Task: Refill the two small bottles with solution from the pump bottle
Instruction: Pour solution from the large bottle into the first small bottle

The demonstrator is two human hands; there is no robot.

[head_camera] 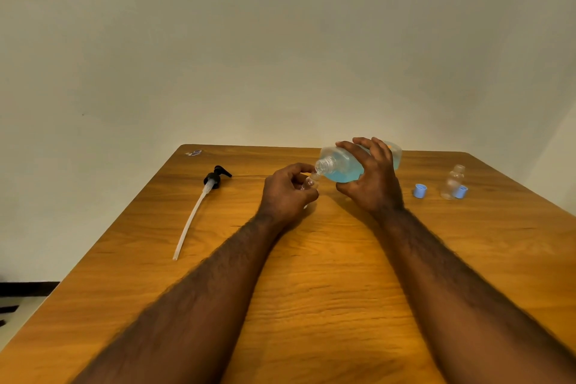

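While the right hand (371, 178) grips the pump bottle (339, 165) with fingers over the top and thumb beneath, the bottle is held above the table (311, 290), tipped onto its side. Its long axis runs nearly level, base to the right and open threaded neck to the left and slightly down. Blue liquid pools along its lower side, and the upper part looks clear. A patch of orange shows near the base, but no writing on it can be read.

The left hand (286, 193) is curled round a small bottle (311, 181), mostly hidden by the fingers. Its mouth points up and to the right, just under the big bottle's neck. I cannot tell whether the two touch or what the small bottle holds.

A second small bottle (453, 181), clear, stands upright near the table's right side. One blue cap (460, 191) sits just beside its foot, and another blue cap (420, 190) lies a little to its left.

On the left of the table lies the black pump (215, 179), its white tube (191, 218) running toward the near edge. A small scrap (194, 152) with blue print, too small to read, sits at the far left corner.
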